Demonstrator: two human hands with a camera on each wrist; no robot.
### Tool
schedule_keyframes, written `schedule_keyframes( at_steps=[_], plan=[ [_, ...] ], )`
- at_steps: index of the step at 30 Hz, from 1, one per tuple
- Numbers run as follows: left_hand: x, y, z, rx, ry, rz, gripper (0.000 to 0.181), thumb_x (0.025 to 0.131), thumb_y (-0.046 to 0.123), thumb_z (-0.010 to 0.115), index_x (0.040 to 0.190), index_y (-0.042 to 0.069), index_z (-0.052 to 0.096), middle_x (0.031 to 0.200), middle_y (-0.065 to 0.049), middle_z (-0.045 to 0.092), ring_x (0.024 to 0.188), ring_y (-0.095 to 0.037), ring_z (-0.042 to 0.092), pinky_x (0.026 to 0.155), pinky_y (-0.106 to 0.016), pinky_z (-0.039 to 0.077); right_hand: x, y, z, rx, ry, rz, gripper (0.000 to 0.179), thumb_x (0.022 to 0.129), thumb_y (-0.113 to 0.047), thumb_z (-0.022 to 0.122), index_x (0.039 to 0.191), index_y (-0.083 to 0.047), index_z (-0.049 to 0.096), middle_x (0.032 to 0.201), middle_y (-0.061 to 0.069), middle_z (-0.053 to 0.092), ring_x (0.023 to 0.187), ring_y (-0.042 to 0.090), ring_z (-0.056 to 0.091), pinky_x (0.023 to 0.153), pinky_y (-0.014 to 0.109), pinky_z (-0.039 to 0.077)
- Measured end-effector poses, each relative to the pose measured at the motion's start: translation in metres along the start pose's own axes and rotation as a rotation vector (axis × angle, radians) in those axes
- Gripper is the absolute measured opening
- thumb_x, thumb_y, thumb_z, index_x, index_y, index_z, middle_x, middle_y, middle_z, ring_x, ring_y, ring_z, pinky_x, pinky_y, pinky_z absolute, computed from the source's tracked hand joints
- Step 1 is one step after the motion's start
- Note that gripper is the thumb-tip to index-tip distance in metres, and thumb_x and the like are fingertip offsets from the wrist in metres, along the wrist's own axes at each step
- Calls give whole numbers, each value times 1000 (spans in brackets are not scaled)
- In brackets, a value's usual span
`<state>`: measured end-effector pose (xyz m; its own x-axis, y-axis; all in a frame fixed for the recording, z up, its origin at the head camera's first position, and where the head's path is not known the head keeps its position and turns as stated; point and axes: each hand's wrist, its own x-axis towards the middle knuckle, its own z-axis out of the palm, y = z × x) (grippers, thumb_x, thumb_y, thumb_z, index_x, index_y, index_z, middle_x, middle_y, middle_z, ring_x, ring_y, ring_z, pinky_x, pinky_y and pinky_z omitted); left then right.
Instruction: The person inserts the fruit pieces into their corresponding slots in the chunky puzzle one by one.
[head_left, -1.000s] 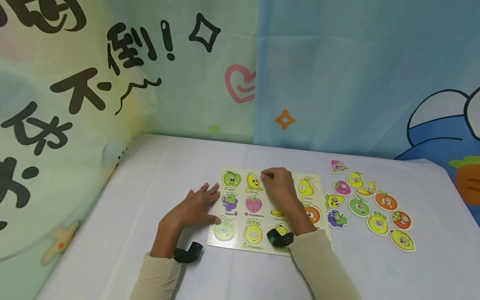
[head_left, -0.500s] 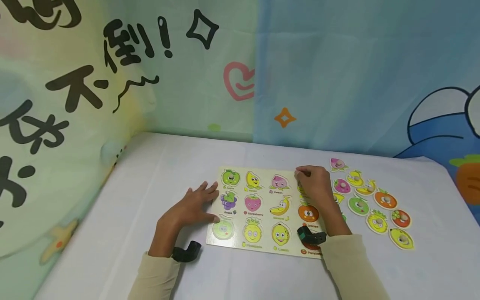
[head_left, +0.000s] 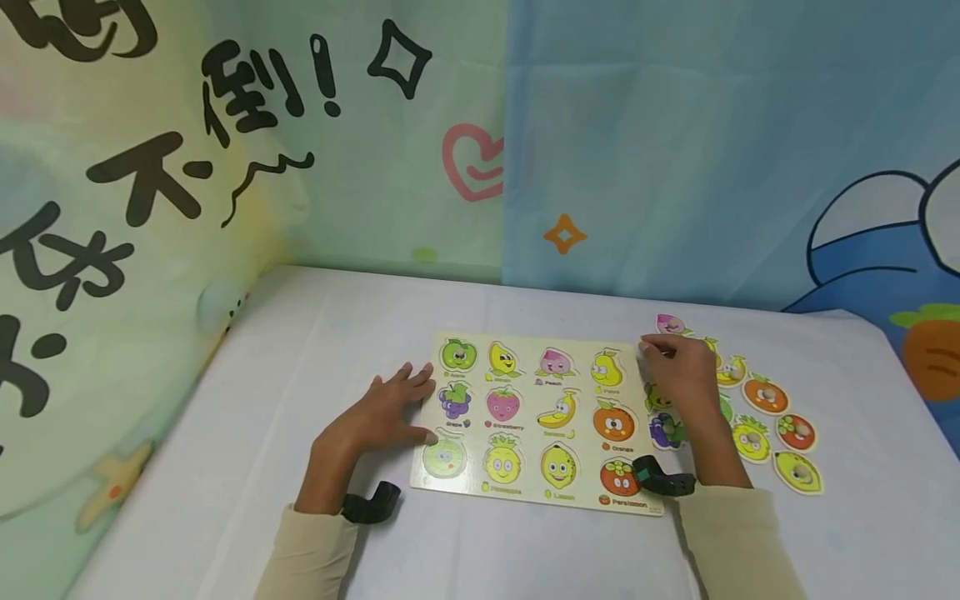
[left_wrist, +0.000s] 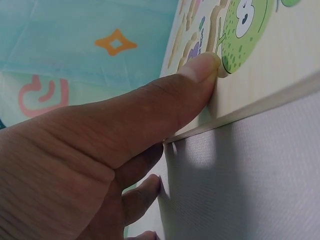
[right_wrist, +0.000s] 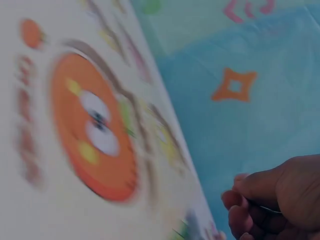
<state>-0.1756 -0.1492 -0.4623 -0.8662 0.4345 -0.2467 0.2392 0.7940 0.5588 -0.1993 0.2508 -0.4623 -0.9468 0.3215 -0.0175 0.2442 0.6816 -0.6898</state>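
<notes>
A pale wooden puzzle board (head_left: 474,468) with rows of printed fruit recesses lies on the table. My left hand (head_left: 375,418) rests at its left edge with fingers spread. In the left wrist view the thumb (left_wrist: 195,75) presses on the board's face beside the green melon picture (left_wrist: 245,35). My right hand (head_left: 684,371) hovers past the board's right edge, partly covering loose fruit pieces. In the right wrist view its fingers (right_wrist: 242,215) are curled with the thumb against them, and nothing shows between them. Blurred beside it is the orange picture (right_wrist: 92,130).
Loose knobbed fruit pieces lie right of the board, among them a peach (head_left: 670,323), an orange (head_left: 765,395), a pineapple (head_left: 751,439), a persimmon (head_left: 797,432) and a yellow fruit (head_left: 798,472). A printed curtain (head_left: 637,167) hangs behind the white table (head_left: 360,325).
My right hand has moved rightward from over the peach spot, across the pear, to beyond the board's right edge, uncovering the board's right side. My left hand has stayed on the left edge.
</notes>
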Motion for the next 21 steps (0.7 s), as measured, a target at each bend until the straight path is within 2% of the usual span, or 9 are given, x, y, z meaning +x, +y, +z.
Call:
schedule_keyframes(
  at_steps=[5,8,10,14,18,21],
  plan=[
    [1,0,2,-4,-3,0,84,73,28,86,145,9,46,156,0,30,147,-28,13,116,-53,5,0,10,-20,-8,3,74,40,100,-27,53,129,-2,62,109,17,63,92,26,57,67,32,49],
    [1,-1,3,-5,-3,-2,84,73,28,86,145,9,46,156,0,30,147,-28,12,116,-53,5,-3,13,-26,-48,-58,96,40,100,-27,55,128,0,62,111,20,62,96,31,56,70,35,49],
    [1,-1,2,-7,-4,-2,84,73,28,86,145,9,46,156,0,29,147,-28,12,116,-53,5,0,23,-26,-89,-97,94,40,99,-30,56,124,0,64,111,21,61,98,33,52,72,36,46],
    [1,-1,2,-3,-2,3,84,73,29,86,145,8,46,156,-1,29,147,-29,12,116,-54,5,-2,27,-29,-178,-186,127,39,96,-30,61,113,4,64,102,21,59,93,34,50,66,37,45],
    [1,-2,2,5,-3,10,84,73,30,86,145,8,46,156,-2,29,147,-30,12,116,-55,6,-8,19,-35,-235,-293,172,45,91,-33,66,109,8,64,92,20,56,88,35,49,63,37,44],
    [1,-2,2,3,-3,9,84,73,30,86,144,8,46,156,-1,29,147,-29,12,116,-55,5,-11,18,-33,-259,-316,159,43,90,-34,68,102,7,66,87,19,57,87,35,51,63,37,45]
  ],
)
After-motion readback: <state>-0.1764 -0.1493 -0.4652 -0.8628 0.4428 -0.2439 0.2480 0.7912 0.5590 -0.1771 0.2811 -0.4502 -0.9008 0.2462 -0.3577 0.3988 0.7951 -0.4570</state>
